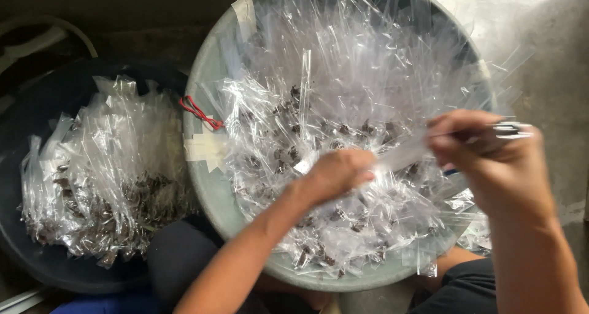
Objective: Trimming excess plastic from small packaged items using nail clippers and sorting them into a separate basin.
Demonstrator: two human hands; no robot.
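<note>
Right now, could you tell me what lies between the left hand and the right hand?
In the head view, a clear plastic bag stretches from the left hand to the right hand, above the heap of bags in the grey basin.

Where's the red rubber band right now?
In the head view, the red rubber band lies on the left rim of the big grey basin, just above strips of tape, between the basin's pile of clear bags and the dark tub.

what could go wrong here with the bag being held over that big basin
The clear bag is stretched between the left hand and right hand, so it might tear or spill its dark bits. Bags heaped near the rim of the grey basin may slide off. The metal tool in the right hand could snag plastic.
</note>
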